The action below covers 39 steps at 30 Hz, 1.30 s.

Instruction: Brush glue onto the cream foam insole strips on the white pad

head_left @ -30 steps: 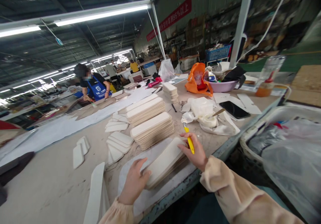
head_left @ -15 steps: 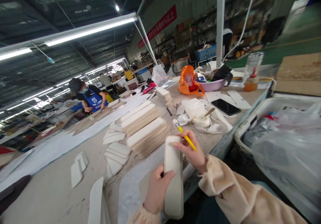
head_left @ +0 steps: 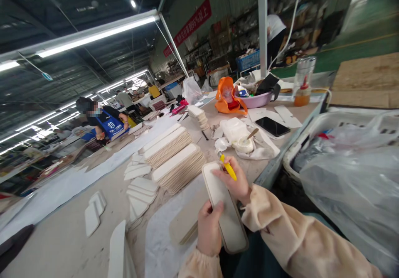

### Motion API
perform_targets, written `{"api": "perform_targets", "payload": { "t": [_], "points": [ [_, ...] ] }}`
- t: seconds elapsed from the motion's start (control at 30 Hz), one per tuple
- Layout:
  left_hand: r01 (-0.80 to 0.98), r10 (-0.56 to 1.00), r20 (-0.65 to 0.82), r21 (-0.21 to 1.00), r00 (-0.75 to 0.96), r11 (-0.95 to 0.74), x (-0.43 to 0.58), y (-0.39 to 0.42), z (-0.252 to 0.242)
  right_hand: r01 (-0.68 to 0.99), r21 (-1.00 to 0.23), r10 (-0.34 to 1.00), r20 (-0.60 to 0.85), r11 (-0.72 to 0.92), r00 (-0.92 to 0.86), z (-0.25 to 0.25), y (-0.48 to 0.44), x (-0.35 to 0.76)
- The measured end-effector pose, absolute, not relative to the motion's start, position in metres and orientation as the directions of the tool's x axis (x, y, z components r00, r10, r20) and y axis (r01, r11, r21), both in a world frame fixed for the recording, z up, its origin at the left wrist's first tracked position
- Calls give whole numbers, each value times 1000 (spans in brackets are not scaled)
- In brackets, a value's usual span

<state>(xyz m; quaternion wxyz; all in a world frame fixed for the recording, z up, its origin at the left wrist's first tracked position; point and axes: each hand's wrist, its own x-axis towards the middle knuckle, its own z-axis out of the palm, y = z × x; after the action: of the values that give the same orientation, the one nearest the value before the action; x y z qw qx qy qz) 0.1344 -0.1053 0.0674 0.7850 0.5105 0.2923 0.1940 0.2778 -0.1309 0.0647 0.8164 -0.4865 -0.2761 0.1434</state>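
My left hand (head_left: 209, 228) is closed around the near part of a long cream oblong piece (head_left: 225, 205) with rounded ends, held up off the table. My right hand (head_left: 234, 179) grips a yellow-handled tool (head_left: 227, 166), and its fingers rest on the far end of the same piece. Under the piece, a thin pile of similar pieces (head_left: 186, 223) lies on a white sheet at the table's near edge. Two tall stacks of cream pieces (head_left: 178, 168) stand just beyond.
A worktable (head_left: 62, 244) carries loose small cream cutouts (head_left: 139, 186), a black phone (head_left: 273, 126), a white tub with a stick (head_left: 244, 144), an orange bag (head_left: 229, 96) and a pink basin (head_left: 258, 99). A white crate lined with plastic (head_left: 343, 157) stands at right. A person in a blue apron (head_left: 102, 118) works farther down.
I lifted one cream piece off the near pile with both hands and turned it lengthwise toward me. The view has swung slightly to the right.
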Motion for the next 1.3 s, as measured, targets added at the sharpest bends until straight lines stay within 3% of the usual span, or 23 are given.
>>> {"api": "perform_targets", "payload": {
  "t": [0.17,0.3,0.5,1.3],
  "points": [
    [29,376,-407,710,832,704,127,-120,58,88,-869,430,326,486,842,60,-132,292],
    [236,205,-537,639,818,732,111,-132,47,93,-867,389,312,489,866,54,-130,302],
    [236,286,-516,727,807,645,96,-141,47,131,-892,365,306,433,879,51,-132,309],
    [222,353,-517,756,780,616,77,-141,35,135,-884,407,336,448,850,61,-141,303]
  ]
}}
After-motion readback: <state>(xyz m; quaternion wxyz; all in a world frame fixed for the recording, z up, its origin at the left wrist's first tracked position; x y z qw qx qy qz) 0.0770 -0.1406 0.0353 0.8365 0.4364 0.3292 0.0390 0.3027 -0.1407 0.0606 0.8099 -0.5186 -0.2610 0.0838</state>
